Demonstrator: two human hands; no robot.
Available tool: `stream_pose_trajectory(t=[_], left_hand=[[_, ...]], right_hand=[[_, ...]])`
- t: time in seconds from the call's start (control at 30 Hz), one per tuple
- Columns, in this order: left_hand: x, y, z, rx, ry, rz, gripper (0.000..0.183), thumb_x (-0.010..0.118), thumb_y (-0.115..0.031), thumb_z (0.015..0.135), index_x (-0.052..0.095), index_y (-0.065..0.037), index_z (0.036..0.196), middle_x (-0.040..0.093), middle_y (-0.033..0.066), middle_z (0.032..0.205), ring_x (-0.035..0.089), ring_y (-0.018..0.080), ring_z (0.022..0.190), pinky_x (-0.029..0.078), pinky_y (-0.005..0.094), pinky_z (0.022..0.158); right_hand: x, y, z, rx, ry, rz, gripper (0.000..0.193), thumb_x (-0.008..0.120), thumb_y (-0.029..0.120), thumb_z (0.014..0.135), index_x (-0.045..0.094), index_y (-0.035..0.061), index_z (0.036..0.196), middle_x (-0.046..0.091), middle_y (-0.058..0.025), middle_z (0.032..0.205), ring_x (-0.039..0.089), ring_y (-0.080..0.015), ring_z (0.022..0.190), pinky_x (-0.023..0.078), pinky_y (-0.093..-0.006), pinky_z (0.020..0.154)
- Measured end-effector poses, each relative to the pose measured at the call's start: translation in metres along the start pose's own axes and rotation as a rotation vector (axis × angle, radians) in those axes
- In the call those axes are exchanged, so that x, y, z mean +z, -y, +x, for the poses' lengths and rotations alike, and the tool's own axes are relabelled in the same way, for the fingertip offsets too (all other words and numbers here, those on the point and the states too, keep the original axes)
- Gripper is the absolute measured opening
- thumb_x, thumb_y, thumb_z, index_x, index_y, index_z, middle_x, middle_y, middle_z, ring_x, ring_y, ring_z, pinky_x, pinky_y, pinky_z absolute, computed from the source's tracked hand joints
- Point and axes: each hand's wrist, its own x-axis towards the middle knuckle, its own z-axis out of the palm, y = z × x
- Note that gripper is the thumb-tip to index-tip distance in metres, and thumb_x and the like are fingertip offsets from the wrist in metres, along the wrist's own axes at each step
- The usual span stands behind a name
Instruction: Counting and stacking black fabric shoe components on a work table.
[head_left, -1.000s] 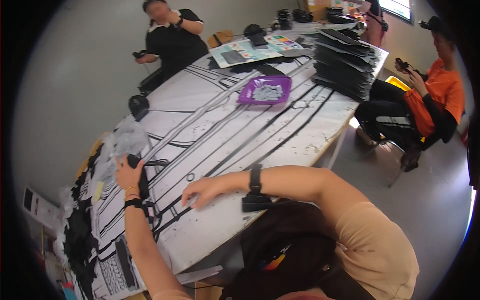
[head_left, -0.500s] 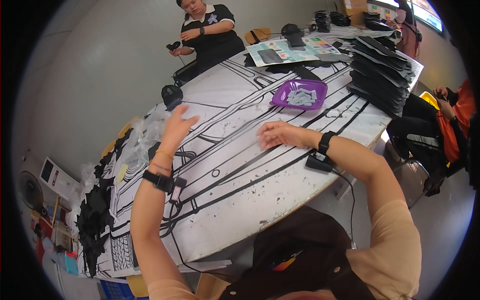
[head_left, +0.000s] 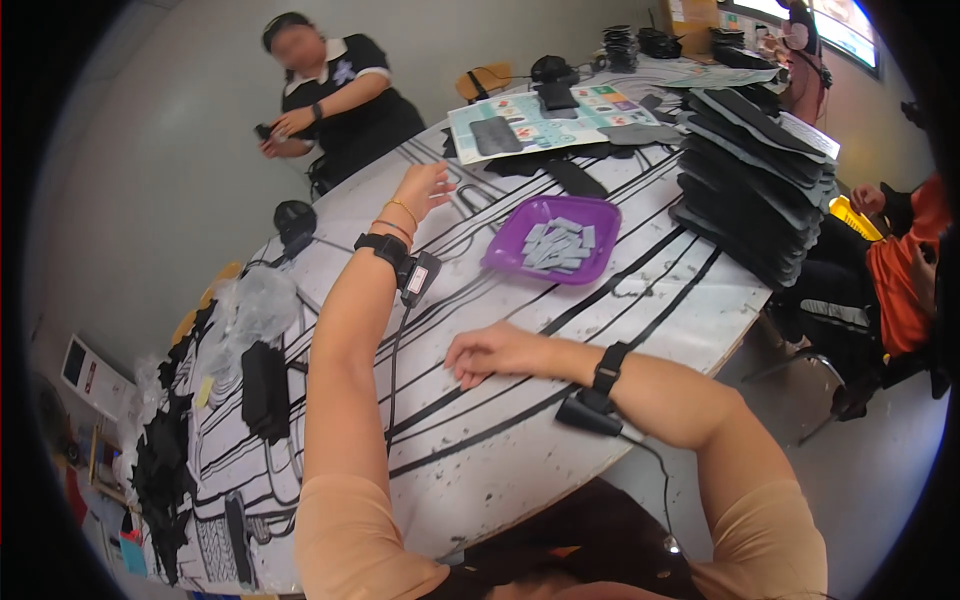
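My left hand [head_left: 424,190] reaches out above the far part of the table, its fingers apart and nothing in them. It is nearest to a printed board [head_left: 465,122] that has dark flat pieces on it. My right hand [head_left: 492,353] hovers low over the table, fingers loosely bent and apart, with no object visible in it. Beyond that hand stands a purple plastic tray [head_left: 508,246] with many small light-grey tags [head_left: 560,247] inside. Neither hand touches the tray. Straps with small dark boxes sit on both my wrists.
A tall stack of dark flat pieces [head_left: 745,185] stands at the right. To the left lie clear plastic bags [head_left: 255,305], a black case [head_left: 265,390] and black scraps [head_left: 165,480]. One person [head_left: 345,100] stands across the table; another in orange [head_left: 900,290] sits right.
My left hand has moved forward and right, toward the board. The view has shifted, so the tray appears closer and lower. My right hand stays bent over the table, nearer to me.
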Motion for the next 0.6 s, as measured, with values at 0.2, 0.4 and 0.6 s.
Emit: stream_pose_trajectory(t=[0.2,0.4,0.6], left_hand=[[0.009,0.044,0.097,-0.018,-0.129,-0.065,0.037,0.058,-0.025,0.096,0.05,0.003,0.119,0.058,0.0118,0.107,0.064,0.0273,0.097,0.05,0.04,0.079],[0.043,0.053,0.134,0.068,-0.144,-0.087,0.027,0.053,-0.014,0.098,0.052,0.008,0.114,0.065,0.017,0.103,0.07,0.0272,0.085,0.054,0.0372,0.07],[0.07,0.025,0.12,0.055,-0.225,-0.322,0.021,0.044,0.008,0.088,0.05,0.018,0.105,0.067,0.0254,0.095,0.073,0.0298,0.077,0.062,0.0302,0.057]], right_hand=[[0.006,0.003,0.003,-0.083,0.023,-0.196,0.02,0.053,0.005,0.093,0.062,0.0006,0.11,0.068,-0.0084,0.09,0.07,-0.0143,0.08,0.057,-0.0256,0.075],[0.003,0.007,-0.002,-0.065,0.003,-0.161,0.021,0.051,0.004,0.091,0.063,-0.0028,0.108,0.068,-0.0116,0.09,0.07,-0.0169,0.08,0.058,-0.0271,0.075],[-0.004,0.004,-0.005,-0.043,-0.022,-0.125,0.023,0.048,0.003,0.091,0.063,-0.0033,0.108,0.067,-0.0122,0.092,0.07,-0.0175,0.081,0.059,-0.0281,0.076]])
